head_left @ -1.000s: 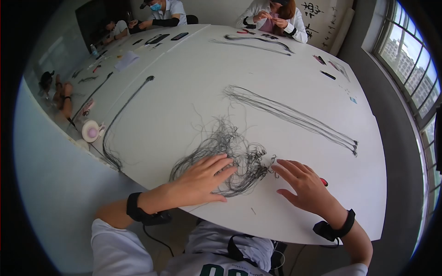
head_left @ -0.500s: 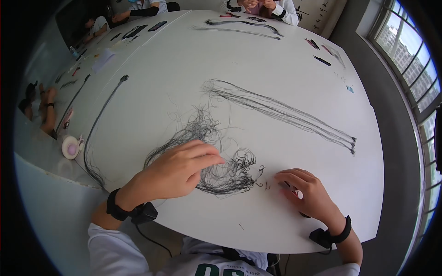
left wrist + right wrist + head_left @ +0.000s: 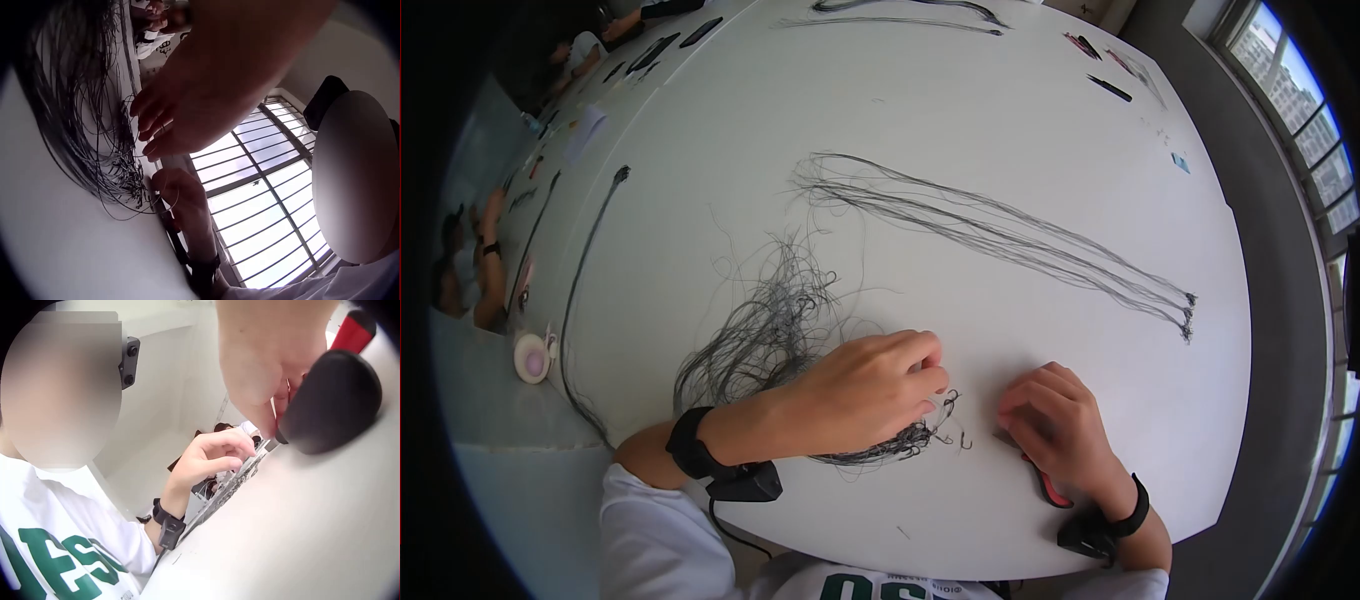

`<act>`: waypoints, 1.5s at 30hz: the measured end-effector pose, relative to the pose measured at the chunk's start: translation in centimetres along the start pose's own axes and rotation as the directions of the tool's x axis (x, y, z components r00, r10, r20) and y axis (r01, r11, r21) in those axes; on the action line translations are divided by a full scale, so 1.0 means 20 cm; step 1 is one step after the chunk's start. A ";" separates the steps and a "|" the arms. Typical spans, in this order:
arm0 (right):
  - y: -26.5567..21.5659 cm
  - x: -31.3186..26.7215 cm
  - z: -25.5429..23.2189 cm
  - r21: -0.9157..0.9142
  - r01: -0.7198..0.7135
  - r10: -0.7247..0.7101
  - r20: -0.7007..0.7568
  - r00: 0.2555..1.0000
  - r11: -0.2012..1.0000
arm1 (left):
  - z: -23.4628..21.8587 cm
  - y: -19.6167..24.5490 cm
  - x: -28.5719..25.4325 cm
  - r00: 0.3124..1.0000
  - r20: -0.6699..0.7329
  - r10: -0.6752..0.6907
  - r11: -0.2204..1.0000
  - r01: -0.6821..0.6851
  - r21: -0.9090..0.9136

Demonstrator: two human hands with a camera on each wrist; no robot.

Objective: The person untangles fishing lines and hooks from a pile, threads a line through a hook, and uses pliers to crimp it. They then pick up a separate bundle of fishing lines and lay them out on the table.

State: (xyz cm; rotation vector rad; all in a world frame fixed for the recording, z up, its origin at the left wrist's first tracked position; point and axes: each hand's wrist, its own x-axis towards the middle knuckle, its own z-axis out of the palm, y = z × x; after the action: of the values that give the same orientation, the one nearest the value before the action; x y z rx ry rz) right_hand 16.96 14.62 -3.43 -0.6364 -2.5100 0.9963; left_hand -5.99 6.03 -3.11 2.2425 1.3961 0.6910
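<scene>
A tangled heap of dark thin lines [image 3: 750, 340] with small hooks lies before me in the head view. My left hand [image 3: 870, 385] is over its right part, fingers bent and fingertips apart, close to the hooks [image 3: 948, 405]. One thin line loops past its fingertips in the left wrist view. My right hand [image 3: 1055, 425], blurred, grips a tool with red and black handles [image 3: 1052, 488], whose handle end sticks out below the palm. In the right wrist view the thick black handle end [image 3: 340, 403] fills the foreground; the fingers hide most of the tool's working end.
A long bundle of lines [image 3: 1000, 240] stretches across the table [image 3: 960, 110] behind the hands. Another strand [image 3: 585, 270] runs along the left, near a white-and-lilac round object [image 3: 535, 358]. A black pointed tool [image 3: 1112, 88] lies far right. Other people sit around the table.
My right hand has moved from beside the hooks onto the red-and-black tool and shifted it. My left hand has moved right across the heap, fingers more bent. The head view has tilted downward.
</scene>
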 end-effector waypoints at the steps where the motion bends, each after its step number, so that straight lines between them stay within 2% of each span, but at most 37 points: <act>1: 0.00 0.00 0.00 -0.006 0.008 -0.008 -0.003 1.000 1.000 | 0.00 -0.01 0.00 1.000 0.000 -0.005 1.000 0.005 -0.009; 5: 0.01 0.01 0.01 -0.024 0.021 -0.021 -0.005 1.000 0.999 | 0.01 -0.03 0.01 1.000 0.002 -0.012 0.999 0.012 -0.037; 7: 0.01 0.01 0.01 -0.028 0.032 -0.032 -0.009 0.999 0.999 | 0.04 -0.04 0.02 0.999 -0.028 0.031 0.994 -0.034 -0.107; 12: 0.01 0.00 0.02 -0.046 0.039 -0.040 -0.018 0.999 0.998 | 0.08 -0.05 0.01 0.996 -0.055 0.071 0.995 -0.074 -0.061; 14: 0.01 -0.01 0.03 -0.046 0.045 -0.048 -0.068 0.997 0.998 | 0.07 -0.04 0.03 0.995 -0.074 0.073 0.995 -0.078 -0.064; 16: 0.00 -0.01 0.03 -0.049 0.044 -0.048 -0.077 0.996 0.998 | 0.03 -0.01 0.04 0.985 -0.136 0.111 0.980 -0.131 -0.152; 17: -0.01 0.00 0.03 -0.053 0.045 -0.050 -0.090 0.995 0.998 | 0.02 0.00 0.04 0.984 -0.134 0.115 0.979 -0.135 -0.152; 18: -0.03 0.00 0.03 -0.055 0.042 -0.047 -0.094 0.994 0.998 | 0.02 0.02 0.05 0.986 -0.136 0.095 0.965 -0.125 -0.230; 19: -0.05 0.00 0.03 -0.007 0.038 -0.038 -0.078 0.996 0.999 | 0.02 0.03 0.05 0.988 -0.136 0.076 0.945 -0.115 -0.308; 20: -0.06 0.00 0.03 0.042 0.032 -0.029 -0.063 0.998 0.999 | 0.02 0.04 0.05 0.988 -0.133 0.082 0.943 -0.120 -0.311; 22: -0.05 0.00 0.05 0.074 0.071 -0.065 -0.083 0.994 0.995 | 0.02 0.06 0.04 0.997 -0.070 -0.041 0.864 0.000 -0.504; 23: -0.05 -0.01 0.07 0.107 0.117 -0.106 -0.100 0.989 0.987 | 0.02 0.07 0.03 0.997 -0.063 -0.035 0.861 -0.002 -0.508; 25: -0.05 -0.02 0.08 0.109 0.102 -0.089 -0.116 0.989 0.989 | 0.02 0.09 0.03 0.987 -0.005 -0.161 0.750 0.119 -0.650; 28: -0.07 -0.03 0.08 0.158 0.079 -0.060 -0.123 0.991 0.984 | 0.01 0.10 0.03 0.979 0.071 -0.189 0.682 0.183 -0.708; 29: -0.08 -0.04 0.08 0.204 0.069 -0.046 -0.114 0.992 0.976 | 0.01 0.10 0.03 0.980 0.075 -0.185 0.682 0.183 -0.708; 33: -0.08 -0.06 0.07 0.198 0.083 -0.062 -0.106 0.992 0.977 | 0.02 0.10 0.03 0.979 0.112 -0.168 0.647 0.195 -0.737; 35: -0.09 -0.07 0.07 0.282 0.018 0.005 -0.082 0.997 0.959 | 0.02 0.10 0.03 0.981 0.114 -0.157 0.634 0.188 -0.750; 36: -0.09 -0.07 0.07 0.283 0.016 0.007 -0.082 0.997 0.959 | 0.02 0.10 0.02 0.973 0.144 -0.178 0.594 0.223 -0.773; 37: -0.10 -0.07 0.06 0.348 -0.045 0.069 -0.056 0.996 0.936 | 0.02 0.10 0.02 0.964 0.175 -0.198 0.552 0.258 -0.793; 38: -0.10 -0.08 0.06 0.409 -0.107 0.129 -0.026 0.991 0.906 | 0.01 0.09 0.02 0.964 0.176 -0.198 0.551 0.258 -0.793; 40: -0.10 -0.07 0.06 0.412 -0.090 0.116 -0.037 0.993 0.907 | 0.01 0.09 0.02 0.965 0.191 -0.179 0.601 0.261 -0.755; 45: -0.10 -0.08 0.04 0.424 -0.090 0.107 -0.016 0.994 0.901 | 0.00 0.09 0.02 0.956 0.219 -0.197 0.589 0.293 -0.753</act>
State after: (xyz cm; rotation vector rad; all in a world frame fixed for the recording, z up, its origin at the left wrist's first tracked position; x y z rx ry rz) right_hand 17.30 12.01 -2.86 -0.6407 -2.1380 1.4924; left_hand -4.45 5.65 -1.98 1.3309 1.0181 0.8456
